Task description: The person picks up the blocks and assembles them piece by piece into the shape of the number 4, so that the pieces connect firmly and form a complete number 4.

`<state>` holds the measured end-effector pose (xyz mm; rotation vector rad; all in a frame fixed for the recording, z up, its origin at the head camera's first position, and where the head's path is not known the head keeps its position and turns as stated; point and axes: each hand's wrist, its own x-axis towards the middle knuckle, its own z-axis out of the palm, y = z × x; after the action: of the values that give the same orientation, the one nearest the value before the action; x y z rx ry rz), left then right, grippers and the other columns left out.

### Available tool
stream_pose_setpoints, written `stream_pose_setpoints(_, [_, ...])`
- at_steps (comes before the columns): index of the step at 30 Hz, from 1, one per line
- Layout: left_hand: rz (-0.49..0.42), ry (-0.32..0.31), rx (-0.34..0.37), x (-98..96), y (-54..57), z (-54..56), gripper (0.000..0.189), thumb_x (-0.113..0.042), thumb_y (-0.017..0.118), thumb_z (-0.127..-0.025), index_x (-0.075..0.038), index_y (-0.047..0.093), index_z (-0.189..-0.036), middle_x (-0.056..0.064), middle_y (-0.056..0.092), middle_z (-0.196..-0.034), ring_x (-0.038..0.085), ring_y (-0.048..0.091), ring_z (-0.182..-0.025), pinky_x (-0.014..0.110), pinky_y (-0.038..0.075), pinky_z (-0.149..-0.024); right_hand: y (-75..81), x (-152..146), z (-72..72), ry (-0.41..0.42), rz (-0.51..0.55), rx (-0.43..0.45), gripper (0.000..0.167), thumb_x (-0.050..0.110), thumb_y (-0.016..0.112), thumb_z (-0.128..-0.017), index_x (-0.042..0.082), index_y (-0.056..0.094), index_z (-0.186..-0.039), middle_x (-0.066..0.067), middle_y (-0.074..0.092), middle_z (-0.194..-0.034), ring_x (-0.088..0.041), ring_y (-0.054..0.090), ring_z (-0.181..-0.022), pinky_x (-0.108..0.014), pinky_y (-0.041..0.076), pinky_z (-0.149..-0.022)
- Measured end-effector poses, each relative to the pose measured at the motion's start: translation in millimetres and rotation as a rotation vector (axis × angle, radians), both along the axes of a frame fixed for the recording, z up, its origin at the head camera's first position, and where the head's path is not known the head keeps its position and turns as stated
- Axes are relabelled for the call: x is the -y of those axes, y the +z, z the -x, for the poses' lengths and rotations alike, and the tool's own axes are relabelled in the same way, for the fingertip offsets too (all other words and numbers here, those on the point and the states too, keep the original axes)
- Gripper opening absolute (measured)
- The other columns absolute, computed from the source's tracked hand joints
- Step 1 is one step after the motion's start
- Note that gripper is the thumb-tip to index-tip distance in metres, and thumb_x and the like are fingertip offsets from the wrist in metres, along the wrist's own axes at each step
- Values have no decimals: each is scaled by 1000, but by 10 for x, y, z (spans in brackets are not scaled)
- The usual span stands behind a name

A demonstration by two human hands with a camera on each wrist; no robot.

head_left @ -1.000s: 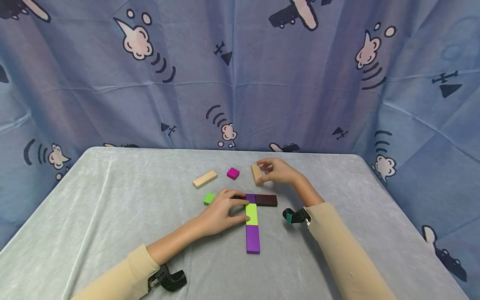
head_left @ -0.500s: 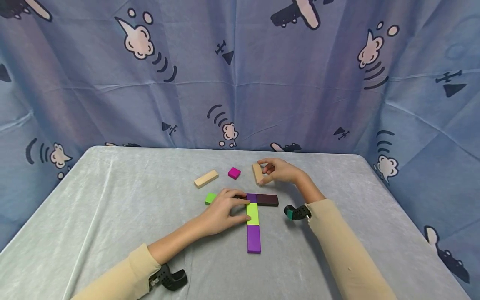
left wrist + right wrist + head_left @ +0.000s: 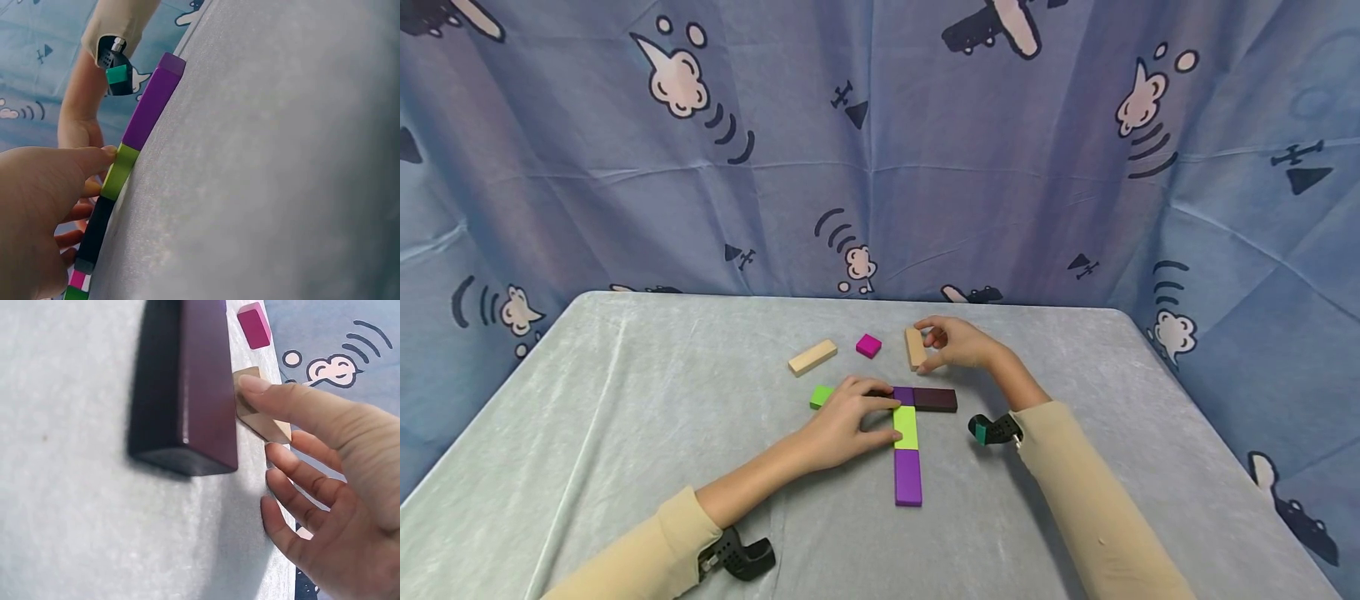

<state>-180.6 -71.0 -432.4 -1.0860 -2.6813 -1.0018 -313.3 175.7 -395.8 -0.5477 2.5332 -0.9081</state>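
Note:
In the head view my right hand [image 3: 961, 343] reaches to a plain wooden block [image 3: 915, 348] lying on the cloth. Its thumb and index finger pinch the block at its two ends; the right wrist view shows the thumb on the near end of this block [image 3: 265, 425]. My left hand [image 3: 844, 425] rests beside a lime block [image 3: 906, 428], thumb and index fingertip touching its left edge. A long purple block [image 3: 907, 479] adjoins the lime one below, a small purple block [image 3: 903, 396] above. The left hand partly covers a dark block left of the small purple one.
A dark brown block [image 3: 935, 401] extends right from the small purple block. A green block [image 3: 821, 397] shows past the left hand. Farther back lie another wooden block [image 3: 812, 358] and a magenta block [image 3: 868, 346]. A patterned blue curtain [image 3: 775, 192] hangs behind the cloth-covered table [image 3: 647, 400].

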Motion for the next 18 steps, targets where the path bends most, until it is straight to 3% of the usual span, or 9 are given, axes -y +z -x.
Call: stream_pose_setpoints(18, [3,2,14,-3,6,-1,40,-28,79,-96,-7,76,-129,14,65,-140,33,54,-131,52,45,-110,-22,53,-78,-18,-6,-57,75,23,88,-88,-5,53,-148,-20,66,-123,-37,59,-122,-52,49,-108])
